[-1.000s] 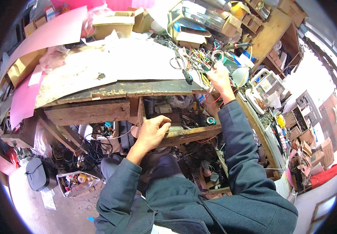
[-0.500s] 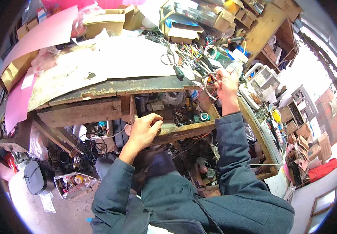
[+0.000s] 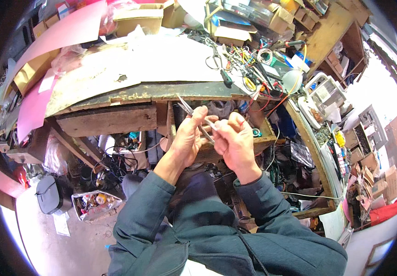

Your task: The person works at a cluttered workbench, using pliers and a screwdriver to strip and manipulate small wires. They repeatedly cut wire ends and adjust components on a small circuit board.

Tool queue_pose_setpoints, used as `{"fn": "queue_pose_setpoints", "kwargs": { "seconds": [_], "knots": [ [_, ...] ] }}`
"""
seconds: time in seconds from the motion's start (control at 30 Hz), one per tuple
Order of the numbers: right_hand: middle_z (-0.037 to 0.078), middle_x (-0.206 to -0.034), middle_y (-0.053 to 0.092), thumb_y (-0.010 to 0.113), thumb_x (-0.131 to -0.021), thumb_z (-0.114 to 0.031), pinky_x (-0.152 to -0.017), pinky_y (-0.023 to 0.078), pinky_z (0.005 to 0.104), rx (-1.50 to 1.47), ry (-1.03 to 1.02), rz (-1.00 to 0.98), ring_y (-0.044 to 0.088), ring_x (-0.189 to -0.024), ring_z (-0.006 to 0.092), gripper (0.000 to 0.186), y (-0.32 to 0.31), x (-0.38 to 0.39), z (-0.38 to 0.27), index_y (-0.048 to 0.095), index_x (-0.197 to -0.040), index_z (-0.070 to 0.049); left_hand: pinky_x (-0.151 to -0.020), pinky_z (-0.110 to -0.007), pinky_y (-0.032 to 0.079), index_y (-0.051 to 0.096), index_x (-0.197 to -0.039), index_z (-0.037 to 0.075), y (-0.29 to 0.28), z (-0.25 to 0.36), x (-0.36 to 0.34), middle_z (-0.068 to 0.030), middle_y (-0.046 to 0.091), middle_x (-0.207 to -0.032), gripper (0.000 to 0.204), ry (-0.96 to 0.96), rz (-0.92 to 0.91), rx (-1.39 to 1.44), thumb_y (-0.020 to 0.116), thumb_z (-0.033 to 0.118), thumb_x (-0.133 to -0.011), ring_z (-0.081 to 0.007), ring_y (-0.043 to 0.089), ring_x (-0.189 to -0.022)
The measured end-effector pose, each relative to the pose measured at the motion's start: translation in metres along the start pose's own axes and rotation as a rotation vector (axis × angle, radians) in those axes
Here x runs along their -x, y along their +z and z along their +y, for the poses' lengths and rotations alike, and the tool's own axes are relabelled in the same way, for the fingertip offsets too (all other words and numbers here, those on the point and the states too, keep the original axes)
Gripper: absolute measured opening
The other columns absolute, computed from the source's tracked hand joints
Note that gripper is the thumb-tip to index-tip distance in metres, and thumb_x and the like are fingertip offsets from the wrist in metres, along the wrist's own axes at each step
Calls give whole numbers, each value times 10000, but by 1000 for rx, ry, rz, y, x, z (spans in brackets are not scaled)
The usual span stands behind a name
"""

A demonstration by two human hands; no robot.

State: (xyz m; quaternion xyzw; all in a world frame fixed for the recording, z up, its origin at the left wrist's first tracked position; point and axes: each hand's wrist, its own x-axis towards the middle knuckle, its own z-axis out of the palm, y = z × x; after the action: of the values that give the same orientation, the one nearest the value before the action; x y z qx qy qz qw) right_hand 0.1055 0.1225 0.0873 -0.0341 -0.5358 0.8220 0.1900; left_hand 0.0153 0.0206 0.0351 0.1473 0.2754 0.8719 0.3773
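Note:
My left hand (image 3: 189, 140) is wrapped round a slim metal tool (image 3: 184, 106) with two long pointed tips angled up-left, perhaps scissors or pliers. My right hand (image 3: 233, 142) is closed beside it, fingertips at the tool; a small pale strip shows between the hands, too small to name. Both hands are in front of the open wooden drawer (image 3: 265, 138) full of small parts. Behind them, on the workbench (image 3: 138, 92), black-handled scissors (image 3: 217, 60) lie by a tangle of coloured wires (image 3: 253, 57).
A white board (image 3: 143, 60) covers much of the bench, with pink sheets (image 3: 35, 106) and cardboard boxes (image 3: 138, 20) at the left and back. A bin of scrap (image 3: 96, 207) and a black container (image 3: 49, 193) stand on the floor. Loose cables (image 3: 116, 165) hang under the bench.
My right hand has come down from the wire pile with the metal tool to meet my left hand, which has risen and closed on the tool.

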Motion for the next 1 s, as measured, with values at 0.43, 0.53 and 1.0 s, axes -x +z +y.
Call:
{"fn": "queue_pose_setpoints", "kwargs": {
  "seconds": [0.43,0.53,1.0],
  "knots": [
    [184,-696,555,608,-961,-359,-588,433,420,1160,-133,-350,556,-628,339,359,-4,-20,-6,515,-914,-15,-581,-262,470,416,-1360,-63,-28,17,52,-92,595,-932,462,-34,130,-90,487,-18,-906,-110,545,-673],
    [230,-764,587,494,-999,-200,-648,455,460,1077,-198,-406,595,-736,446,186,-4,-20,3,508,-972,-17,-734,-305,563,426,-1362,-67,-31,18,63,-160,645,-1071,403,-70,93,-157,490,19,-974,-171,651,-825],
    [188,-764,624,616,-948,-163,-631,490,445,1258,-434,-364,634,-730,396,158,5,-21,19,626,-875,-23,-981,-418,488,396,-1498,105,-19,7,93,-120,558,-1395,536,-189,139,-265,453,41,-968,-238,539,-1297]
  ]
}}
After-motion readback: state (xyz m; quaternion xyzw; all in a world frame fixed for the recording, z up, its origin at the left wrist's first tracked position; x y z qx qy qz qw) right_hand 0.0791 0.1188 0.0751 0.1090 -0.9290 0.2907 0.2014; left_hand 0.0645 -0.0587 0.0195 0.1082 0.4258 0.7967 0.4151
